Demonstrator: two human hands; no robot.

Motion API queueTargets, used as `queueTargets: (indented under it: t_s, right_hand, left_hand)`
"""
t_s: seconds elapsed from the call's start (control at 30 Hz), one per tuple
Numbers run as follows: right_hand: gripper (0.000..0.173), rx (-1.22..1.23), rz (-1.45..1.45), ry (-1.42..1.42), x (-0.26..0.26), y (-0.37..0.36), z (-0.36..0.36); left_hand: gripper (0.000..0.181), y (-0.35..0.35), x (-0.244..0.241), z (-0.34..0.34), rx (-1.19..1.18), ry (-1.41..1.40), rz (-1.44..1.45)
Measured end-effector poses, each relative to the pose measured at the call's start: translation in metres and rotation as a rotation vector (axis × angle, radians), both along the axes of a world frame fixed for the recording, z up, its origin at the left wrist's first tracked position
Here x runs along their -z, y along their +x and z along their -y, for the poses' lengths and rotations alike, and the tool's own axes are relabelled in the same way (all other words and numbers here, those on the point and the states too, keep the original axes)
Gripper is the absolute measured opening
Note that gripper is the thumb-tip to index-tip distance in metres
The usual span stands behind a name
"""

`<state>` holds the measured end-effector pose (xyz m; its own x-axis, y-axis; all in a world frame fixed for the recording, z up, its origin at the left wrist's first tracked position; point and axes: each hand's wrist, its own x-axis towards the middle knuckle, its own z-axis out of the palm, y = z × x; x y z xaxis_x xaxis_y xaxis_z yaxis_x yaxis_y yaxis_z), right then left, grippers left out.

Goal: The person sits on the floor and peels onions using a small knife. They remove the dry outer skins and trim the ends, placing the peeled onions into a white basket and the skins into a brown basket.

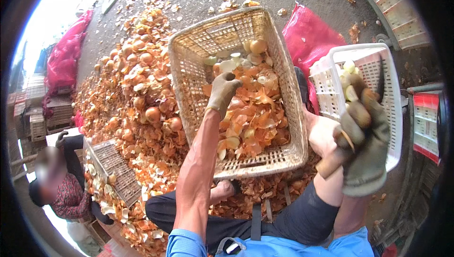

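Observation:
My left hand (224, 93), in a knit work glove, is over the loose onion skins (255, 115) in a dirty white plastic crate (186, 76). Its fingers are curled; whether anything is between them is hidden. A few onions (258, 46) and pale cut pieces lie at the crate's far end. On the right, my gloved right hand (365, 132) is shut on a knife (330, 165) with a wooden handle, blurred by motion. A dark blade shows above the fingers. Beyond that hand, peeled onions (349, 66) sit in a cleaner white crate (393, 115).
A large heap of unpeeled onions and skins (142, 79) covers the floor at left. An overturned crate (117, 171) lies in it, near another seated person (71, 196). A red mesh sack (308, 29) lies between the two crates. More crates (425, 125) stand at far right.

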<state>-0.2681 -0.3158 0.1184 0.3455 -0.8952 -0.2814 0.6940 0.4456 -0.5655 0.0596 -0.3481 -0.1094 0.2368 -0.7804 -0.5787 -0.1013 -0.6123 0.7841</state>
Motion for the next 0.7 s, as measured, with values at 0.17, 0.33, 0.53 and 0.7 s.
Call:
queueTargets:
  t_s: [0.17, 0.33, 0.53, 0.7]
  right_hand:
    - [0.044, 0.284, -0.141, 0.126, -0.001, 0.013, 0.019]
    - [0.044, 0.346, -0.188, 0.12, 0.006, 0.016, 0.047]
    - [0.045, 0.442, -0.283, 0.102, 0.003, -0.002, 0.06]
    - [0.045, 0.486, -0.364, 0.179, 0.008, 0.001, 0.062]
  left_hand:
    - [0.032, -0.007, 0.058, 0.066, 0.13, 0.024, 0.197]
    - [0.048, -0.016, 0.106, 0.123, 0.135, -0.078, 0.424]
    - [0.063, -0.052, 0.099, 0.171, -0.068, 0.099, 0.193]
    - [0.056, -0.069, 0.128, 0.192, -0.141, 0.203, -0.089]
